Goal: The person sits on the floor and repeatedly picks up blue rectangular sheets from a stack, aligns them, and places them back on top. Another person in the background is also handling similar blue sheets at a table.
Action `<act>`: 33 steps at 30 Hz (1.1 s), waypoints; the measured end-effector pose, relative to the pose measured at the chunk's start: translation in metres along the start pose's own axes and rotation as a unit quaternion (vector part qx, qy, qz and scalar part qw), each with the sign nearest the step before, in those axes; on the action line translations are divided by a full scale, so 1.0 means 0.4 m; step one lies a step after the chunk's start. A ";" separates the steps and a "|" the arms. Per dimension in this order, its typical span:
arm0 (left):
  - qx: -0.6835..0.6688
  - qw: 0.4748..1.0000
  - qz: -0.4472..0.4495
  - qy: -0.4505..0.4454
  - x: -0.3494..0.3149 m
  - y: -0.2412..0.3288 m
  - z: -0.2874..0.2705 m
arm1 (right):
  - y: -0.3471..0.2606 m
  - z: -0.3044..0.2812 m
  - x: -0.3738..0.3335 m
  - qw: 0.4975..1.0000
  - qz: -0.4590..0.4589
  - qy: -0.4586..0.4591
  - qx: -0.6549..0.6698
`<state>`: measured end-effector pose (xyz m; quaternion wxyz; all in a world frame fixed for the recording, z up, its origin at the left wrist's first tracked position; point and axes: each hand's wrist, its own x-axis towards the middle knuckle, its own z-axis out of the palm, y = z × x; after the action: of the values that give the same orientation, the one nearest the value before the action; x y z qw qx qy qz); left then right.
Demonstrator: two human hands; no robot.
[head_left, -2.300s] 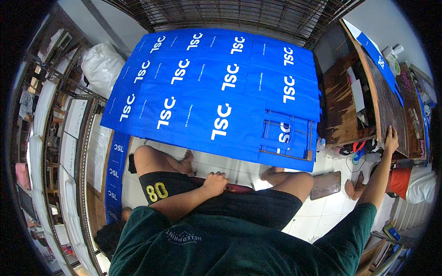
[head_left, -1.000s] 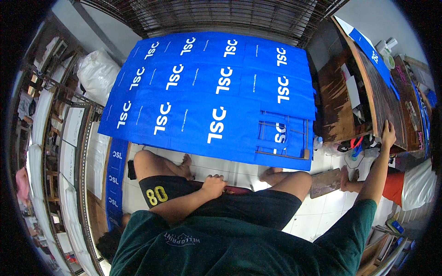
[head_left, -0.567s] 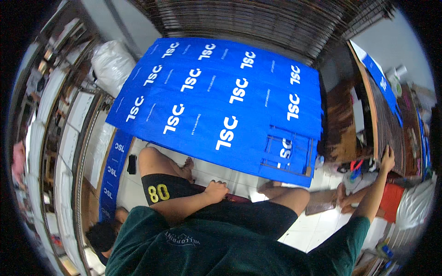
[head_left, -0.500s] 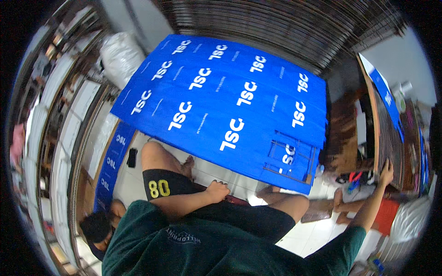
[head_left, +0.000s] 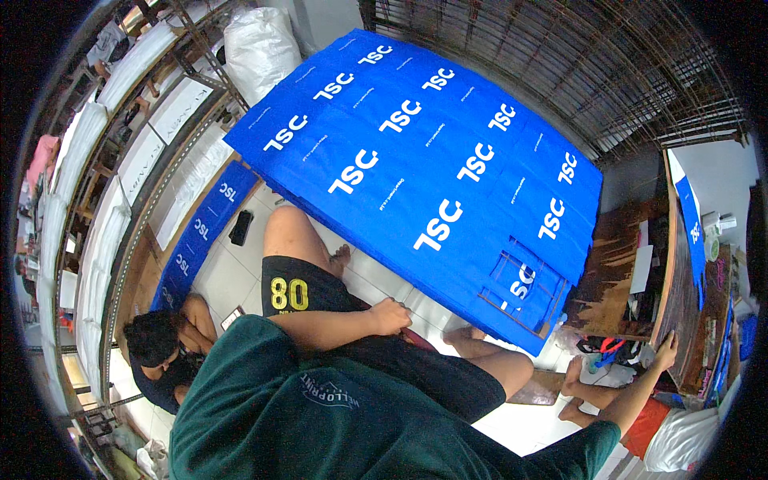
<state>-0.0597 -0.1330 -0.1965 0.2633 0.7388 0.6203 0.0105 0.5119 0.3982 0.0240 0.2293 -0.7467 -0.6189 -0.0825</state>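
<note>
My left hand (head_left: 390, 317) is closed in a fist over my lap; whether anything is inside it is hidden. It is nearest to the large blue printed sheet (head_left: 384, 208), which lies spread with repeated white lettering on a low table in front of me. A thin dark rectangular frame (head_left: 552, 308) rests on the sheet's near right corner. Far to the right, my right hand (head_left: 666, 352) has its fingers closed round the lower edge of an upright wooden board (head_left: 666, 296). A blue and white printed piece (head_left: 690, 210) hangs over the upper part of that board.
Another person (head_left: 164, 344) sits low at the left, near a long blue printed strip (head_left: 210, 210). A black phone (head_left: 240, 228) lies on the tiled floor. Racks with white rolls (head_left: 120, 80) line the left, with a white sack (head_left: 260, 52) behind. Someone's bare feet (head_left: 574, 384) show at right.
The whole view has shifted, so the sheet sits further right in the picture. My right hand stays at the board's edge, and my left hand remains closed over my lap.
</note>
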 end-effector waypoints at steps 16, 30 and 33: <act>-0.006 1.000 -0.013 -0.027 -0.008 0.001 -0.020 | 0.113 0.091 0.091 0.999 -0.013 -0.044 -0.026; -0.017 0.999 -0.022 -0.026 -0.001 -0.003 -0.009 | 0.080 0.049 0.056 0.999 -0.040 -0.026 -0.010; -0.041 0.998 -0.033 -0.024 -0.004 -0.007 -0.001 | 0.064 0.045 0.056 0.999 -0.020 -0.044 0.004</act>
<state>-0.0628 -0.1341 -0.1968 0.3080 0.7069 0.6366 0.0097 0.5387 0.4226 0.0111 0.2031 -0.7363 -0.6434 -0.0517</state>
